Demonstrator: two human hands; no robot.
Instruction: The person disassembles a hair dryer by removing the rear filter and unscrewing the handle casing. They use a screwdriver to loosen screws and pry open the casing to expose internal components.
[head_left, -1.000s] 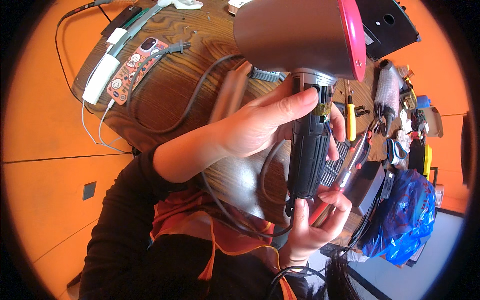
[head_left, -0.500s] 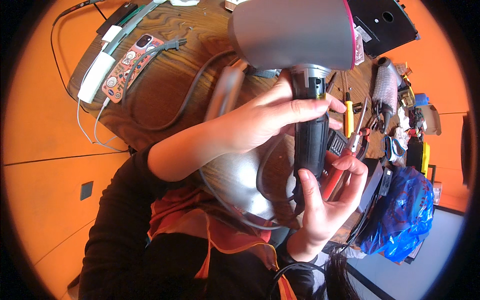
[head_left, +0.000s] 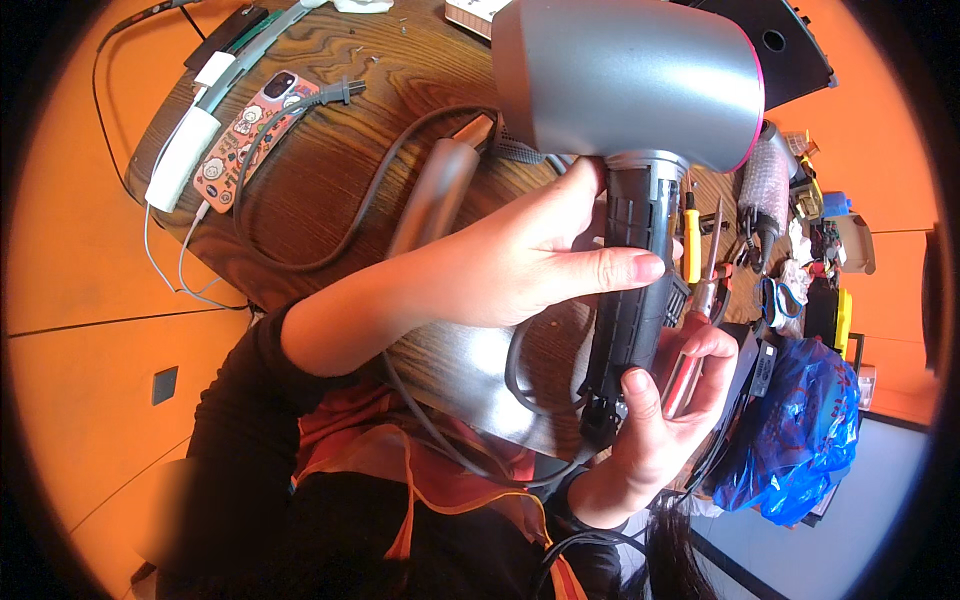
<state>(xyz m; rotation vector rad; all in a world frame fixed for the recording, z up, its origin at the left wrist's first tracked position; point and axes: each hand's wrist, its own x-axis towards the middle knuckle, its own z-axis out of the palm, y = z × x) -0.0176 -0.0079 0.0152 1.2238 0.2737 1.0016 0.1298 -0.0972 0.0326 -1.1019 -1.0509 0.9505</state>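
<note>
Grey, barrel-shaped hair dryer (head_left: 630, 80) with a thin pink edge at its right end is held up over the near side of the bench, its black ribbed handle (head_left: 628, 335) pointing down toward the person. The fingers of the left hand (head_left: 530, 265) are clamped around that handle, the thumb lying across its front and the other fingers mostly hidden behind. The right hand (head_left: 655, 440) has its fingers curled on a screwdriver with a red and clear handle (head_left: 685, 380), its slim metal shaft pointing to the far side; the right thumb lies by the lower end of the dryer's handle, and whether it touches cannot be told. From that end a grey power cord (head_left: 365, 215) loops left over the dark wood-grain bench (head_left: 420, 65), reaching a two-pin plug (head_left: 345, 92) beside a pink phone case with cartoon figures (head_left: 225, 165). A white oblong block (head_left: 183, 160) lies farther left. Between phone and dryer is a blurred, brownish-grey tube (head_left: 435, 190). Right of the dryer's handle stretch a yellow-handled screwdriver (head_left: 691, 245), a bubble-wrapped bundle (head_left: 762, 195) and, nearer, a crumpled blue plastic bag (head_left: 790, 430).
</note>
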